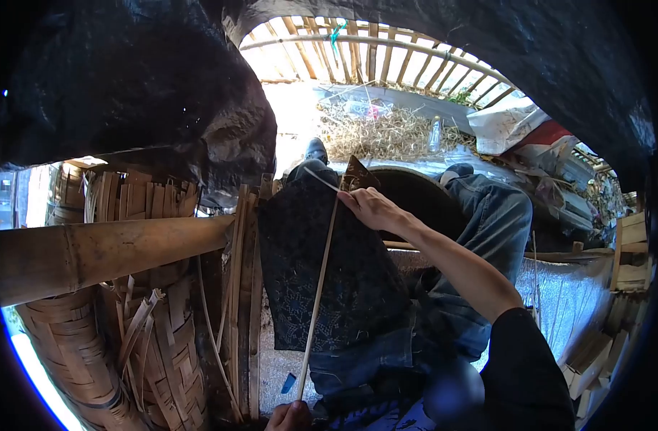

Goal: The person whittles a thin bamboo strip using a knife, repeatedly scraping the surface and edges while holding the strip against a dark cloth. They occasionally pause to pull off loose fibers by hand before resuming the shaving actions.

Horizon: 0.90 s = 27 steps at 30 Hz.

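Note:
A long thin bamboo strip (320,294) runs up over my lap between my two hands. At the bottom edge, my left hand (289,416) is closed around its near end, partly cut off by the frame. My right hand (375,208) grips the strip's far part, thumb pressed along it. Past that thumb a pale narrow piece (320,178) slants up to the left. Just beyond the right hand stands a brown, pointed, rusty-looking plate (359,174). Under the strip, a dark patterned cloth (300,302) covers my thigh.
A thick bamboo pole (113,251) crosses at the left above woven bamboo baskets (70,345). Dry straw (386,133) and a plastic bottle (435,134) lie ahead. Black sheeting (127,86) hangs overhead. Split wood (595,352) is stacked at the right.

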Each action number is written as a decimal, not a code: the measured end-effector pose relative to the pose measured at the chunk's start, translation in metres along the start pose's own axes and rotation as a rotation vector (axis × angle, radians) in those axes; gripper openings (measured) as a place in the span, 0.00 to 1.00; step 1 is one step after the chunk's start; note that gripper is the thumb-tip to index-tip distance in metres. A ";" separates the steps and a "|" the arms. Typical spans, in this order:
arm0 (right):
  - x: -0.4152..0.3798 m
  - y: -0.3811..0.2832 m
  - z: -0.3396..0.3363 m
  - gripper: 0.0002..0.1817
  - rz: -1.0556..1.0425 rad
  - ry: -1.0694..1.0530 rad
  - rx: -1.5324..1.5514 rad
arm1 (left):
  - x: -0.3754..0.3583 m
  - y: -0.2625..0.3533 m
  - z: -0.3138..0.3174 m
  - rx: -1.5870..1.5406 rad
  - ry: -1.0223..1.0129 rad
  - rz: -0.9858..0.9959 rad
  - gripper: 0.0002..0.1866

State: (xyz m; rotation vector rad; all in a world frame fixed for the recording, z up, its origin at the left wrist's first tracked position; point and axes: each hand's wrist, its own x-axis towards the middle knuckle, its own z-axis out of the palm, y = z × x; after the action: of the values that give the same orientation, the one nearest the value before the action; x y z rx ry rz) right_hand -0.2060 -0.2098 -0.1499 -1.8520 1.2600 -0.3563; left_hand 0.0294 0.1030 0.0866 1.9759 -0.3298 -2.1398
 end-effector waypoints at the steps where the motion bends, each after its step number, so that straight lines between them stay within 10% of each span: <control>1: 0.007 0.003 -0.006 0.27 0.058 0.014 -0.002 | 0.000 -0.004 0.001 -0.027 0.024 0.002 0.22; 9: 0.001 0.051 -0.035 0.32 0.299 0.373 0.095 | 0.022 -0.010 0.010 -0.200 0.083 0.058 0.17; 14: -0.048 0.014 -0.062 0.29 0.266 0.260 0.165 | 0.083 0.002 0.023 -0.008 0.293 0.179 0.19; 16: -0.064 -0.010 -0.071 0.27 0.211 0.265 0.211 | 0.095 0.046 0.014 0.120 -0.014 0.141 0.23; 27: -0.101 -0.053 -0.019 0.24 -0.098 -0.019 0.178 | 0.132 0.109 0.047 0.144 0.060 0.251 0.24</control>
State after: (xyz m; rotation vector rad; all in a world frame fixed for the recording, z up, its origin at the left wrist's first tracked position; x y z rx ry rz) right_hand -0.2304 -0.1246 -0.0762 -1.7642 1.0908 -0.4874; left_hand -0.0274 -0.0404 -0.0024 1.9491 -0.6996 -1.9446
